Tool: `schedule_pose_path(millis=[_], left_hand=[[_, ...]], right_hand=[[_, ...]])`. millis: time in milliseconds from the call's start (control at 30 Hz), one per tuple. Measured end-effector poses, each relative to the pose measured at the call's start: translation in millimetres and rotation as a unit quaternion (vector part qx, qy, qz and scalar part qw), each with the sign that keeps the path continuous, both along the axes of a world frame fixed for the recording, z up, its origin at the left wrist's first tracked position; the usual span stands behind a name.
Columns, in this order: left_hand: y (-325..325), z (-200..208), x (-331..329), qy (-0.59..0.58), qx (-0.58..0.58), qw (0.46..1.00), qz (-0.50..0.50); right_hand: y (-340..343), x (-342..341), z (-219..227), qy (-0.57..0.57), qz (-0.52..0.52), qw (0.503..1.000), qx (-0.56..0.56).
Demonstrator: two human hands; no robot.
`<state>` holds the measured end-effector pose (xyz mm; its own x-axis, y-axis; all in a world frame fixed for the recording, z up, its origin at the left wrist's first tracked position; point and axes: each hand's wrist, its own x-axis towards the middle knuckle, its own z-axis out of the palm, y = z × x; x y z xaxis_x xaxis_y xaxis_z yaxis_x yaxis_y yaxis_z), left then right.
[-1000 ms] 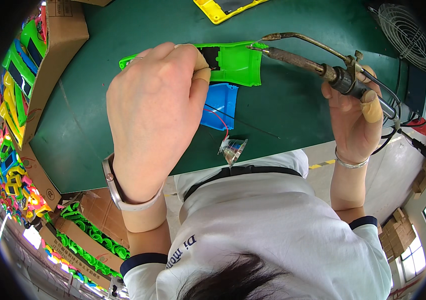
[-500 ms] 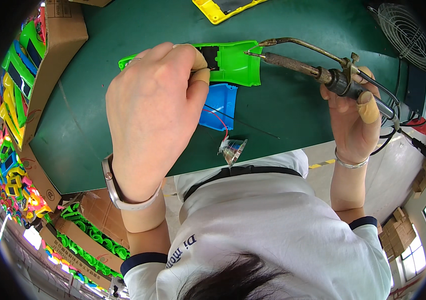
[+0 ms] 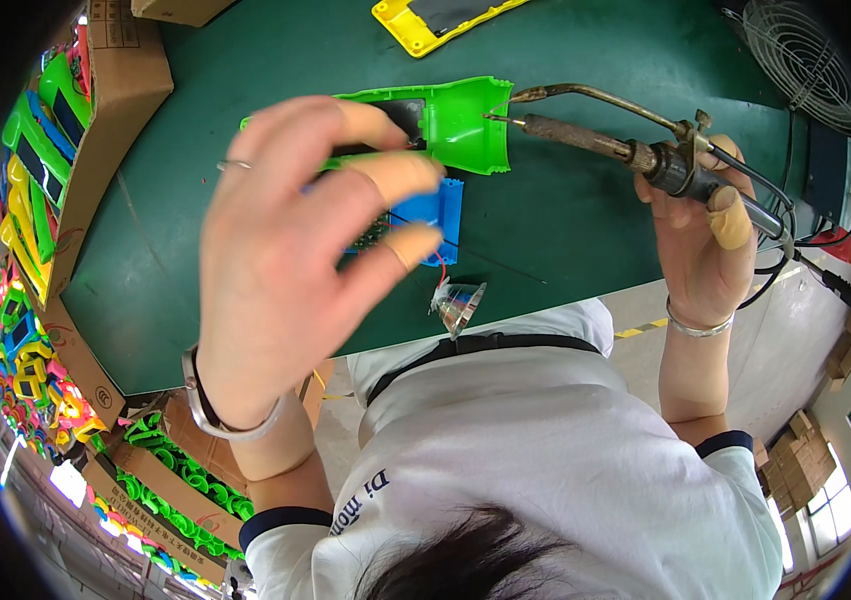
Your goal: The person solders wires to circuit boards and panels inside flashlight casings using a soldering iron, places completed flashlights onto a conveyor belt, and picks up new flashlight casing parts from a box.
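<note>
Behind the left hand (image 3: 281, 245), grip seemingly apart, gleams a green shell (image 3: 474, 125); right hand (image 3: 706, 240) clamps a soldering iron (image 3: 581, 137).

Green shell (image 3: 471, 130) — part-hidden, yellow casing (image 3: 414, 36) — cropped

The left hand (image 3: 276, 240) has loosened its pinch and spread its fingers (image 3: 401, 175), uncovering part of a circuit board (image 3: 374, 233).

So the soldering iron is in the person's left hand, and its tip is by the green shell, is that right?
Not quite: the head view shows the soldering iron in the person's right hand, not the other one. Its tip is by the green shell, just as you said.
</note>
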<state>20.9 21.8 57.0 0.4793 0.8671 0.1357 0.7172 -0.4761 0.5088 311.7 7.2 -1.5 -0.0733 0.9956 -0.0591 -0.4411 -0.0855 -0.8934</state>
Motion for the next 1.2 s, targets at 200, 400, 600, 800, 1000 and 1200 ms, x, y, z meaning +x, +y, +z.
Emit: schedule_pose_path(millis=[200,400,600,800,1000,1200], left_hand=[[-11,-21,-6,-0.096,-0.055,0.994,0.015],[-33,-26,-15,-0.494,-0.099,0.815,0.285],[-26,-36,-31,-0.174,0.077,0.912,0.362],[-18,-38,-37,-0.095,0.004,0.937,0.335],[5,-13,-54,0.027,-0.079,0.983,0.162],[25,-1,-56,0.180,-0.010,0.984,0.002]], right_hand=[[-3,-5,-1,0.007,-0.017,1.000,-0.001],[-2,-24,10,-0.030,-0.016,0.999,-0.013],[3,-66,18,-0.018,0.016,0.999,-0.034],[10,-84,12,-0.080,0.066,0.993,-0.053],[17,-76,16,-0.127,0.080,0.988,-0.041],[19,-82,20,-0.165,0.090,0.981,-0.039]])
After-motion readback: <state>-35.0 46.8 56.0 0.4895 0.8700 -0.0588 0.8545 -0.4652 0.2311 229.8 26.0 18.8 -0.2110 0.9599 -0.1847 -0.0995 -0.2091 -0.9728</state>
